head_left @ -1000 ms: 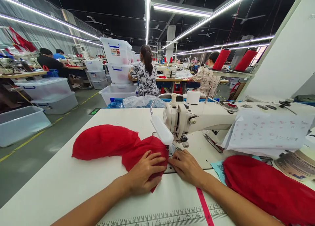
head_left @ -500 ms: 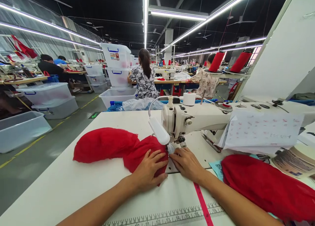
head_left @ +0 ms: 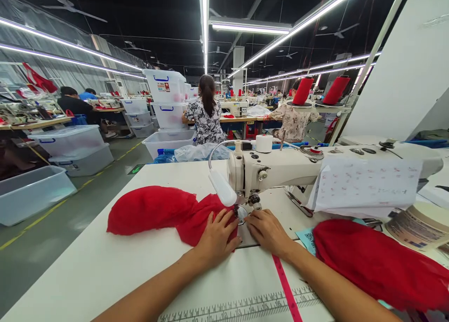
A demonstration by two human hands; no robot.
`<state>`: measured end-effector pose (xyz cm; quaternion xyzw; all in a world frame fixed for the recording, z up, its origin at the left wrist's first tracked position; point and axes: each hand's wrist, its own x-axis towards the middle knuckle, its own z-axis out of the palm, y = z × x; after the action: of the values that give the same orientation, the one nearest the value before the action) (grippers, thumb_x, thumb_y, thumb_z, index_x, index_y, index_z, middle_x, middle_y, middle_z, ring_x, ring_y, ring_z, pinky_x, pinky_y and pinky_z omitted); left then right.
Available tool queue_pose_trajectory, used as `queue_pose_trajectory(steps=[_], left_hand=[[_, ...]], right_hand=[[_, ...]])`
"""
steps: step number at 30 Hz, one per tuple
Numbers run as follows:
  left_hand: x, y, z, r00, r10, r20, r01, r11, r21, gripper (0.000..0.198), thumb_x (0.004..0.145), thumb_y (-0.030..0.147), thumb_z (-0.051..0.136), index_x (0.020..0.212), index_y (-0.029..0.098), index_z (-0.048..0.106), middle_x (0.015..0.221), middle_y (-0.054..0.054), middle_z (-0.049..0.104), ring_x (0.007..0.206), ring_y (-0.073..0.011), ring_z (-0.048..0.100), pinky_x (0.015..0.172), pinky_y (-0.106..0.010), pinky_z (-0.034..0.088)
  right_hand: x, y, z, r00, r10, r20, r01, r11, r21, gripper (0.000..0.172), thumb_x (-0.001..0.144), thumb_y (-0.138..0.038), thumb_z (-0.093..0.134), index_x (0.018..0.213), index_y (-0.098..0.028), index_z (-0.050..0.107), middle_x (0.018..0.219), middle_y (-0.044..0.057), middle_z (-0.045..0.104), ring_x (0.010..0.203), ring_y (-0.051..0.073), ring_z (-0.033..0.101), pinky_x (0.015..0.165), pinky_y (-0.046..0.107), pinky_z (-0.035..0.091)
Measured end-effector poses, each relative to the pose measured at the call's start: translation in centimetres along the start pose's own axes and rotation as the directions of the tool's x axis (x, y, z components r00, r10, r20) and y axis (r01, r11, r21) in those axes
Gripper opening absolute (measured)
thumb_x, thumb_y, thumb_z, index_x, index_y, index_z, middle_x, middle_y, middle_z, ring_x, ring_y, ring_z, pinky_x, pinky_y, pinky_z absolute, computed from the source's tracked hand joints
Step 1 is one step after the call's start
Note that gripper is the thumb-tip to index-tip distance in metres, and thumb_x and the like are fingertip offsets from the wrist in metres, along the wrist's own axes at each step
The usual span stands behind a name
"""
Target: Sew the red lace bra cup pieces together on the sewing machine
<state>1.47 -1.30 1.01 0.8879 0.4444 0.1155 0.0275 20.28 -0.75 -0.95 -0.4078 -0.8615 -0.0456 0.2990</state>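
My left hand (head_left: 218, 234) lies flat with spread fingers on red fabric (head_left: 199, 219), beside the presser foot of a white sewing machine (head_left: 280, 165). The fabric's rounded, puffed end (head_left: 147, 210) stretches out to the left over the table. Just right of the needle plate (head_left: 242, 215), my right hand (head_left: 268, 228) rests on the machine bed. Its fingers are bent and pressed together; anything under the fingertips is hidden. A white lamp head (head_left: 222, 189) partly covers the needle area.
Another red fabric piece (head_left: 372, 261) lies at the right over a light-blue paper (head_left: 306, 240). Behind it are scissors (head_left: 299, 203), a large tape roll (head_left: 419, 226) and a paper sheet (head_left: 365, 184). A printed ruler (head_left: 242, 308) and a pink strip (head_left: 286, 284) run along the front.
The view has shifted slightly. The fabric's lower corner by my left thumb has drawn up toward the machine, my left hand with it. My right hand stays by the needle plate.
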Motion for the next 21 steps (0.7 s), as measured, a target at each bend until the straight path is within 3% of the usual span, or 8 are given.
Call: queue_pose_trajectory(steps=[7, 13, 21], left_hand=[[-1.4, -0.7, -1.2, 0.991, 0.122, -0.054, -0.124, 0.992, -0.033, 0.036, 0.084, 0.033, 0.048, 0.112, 0.013, 0.057, 0.122, -0.013, 0.055, 0.12, -0.0303, 0.04, 0.101, -0.061, 0.022], [-3.1, -0.7, -1.5, 0.972, 0.232, -0.024, -0.233, 0.971, -0.042, 0.037, 0.085, 0.038, 0.044, 0.108, 0.014, 0.058, 0.118, -0.013, 0.058, 0.117, -0.0324, 0.044, 0.097, -0.064, 0.024], [-3.5, -0.6, -1.1, 0.967, 0.253, 0.004, -0.253, 0.967, -0.039, 0.034, 0.086, 0.036, 0.043, 0.11, 0.016, 0.057, 0.117, -0.012, 0.058, 0.113, -0.0306, 0.048, 0.094, -0.061, 0.031]], right_hand=[[-0.2, 0.1, 0.1, 1.0, 0.009, -0.011, -0.009, 0.999, 0.042, 0.025, 0.086, -0.012, 0.039, 0.094, -0.015, 0.062, 0.082, 0.007, 0.059, 0.074, 0.018, 0.052, 0.07, 0.031, 0.039], [-0.2, -0.6, 0.1, 0.999, -0.05, 0.02, 0.049, 0.997, 0.064, 0.024, 0.086, -0.011, 0.04, 0.095, -0.018, 0.062, 0.08, 0.005, 0.057, 0.073, 0.017, 0.05, 0.07, 0.03, 0.037], [-0.1, -1.3, 0.2, 0.986, -0.162, 0.047, 0.162, 0.987, -0.01, 0.023, 0.085, -0.009, 0.042, 0.09, -0.019, 0.062, 0.075, 0.004, 0.054, 0.072, 0.016, 0.048, 0.067, 0.028, 0.034]])
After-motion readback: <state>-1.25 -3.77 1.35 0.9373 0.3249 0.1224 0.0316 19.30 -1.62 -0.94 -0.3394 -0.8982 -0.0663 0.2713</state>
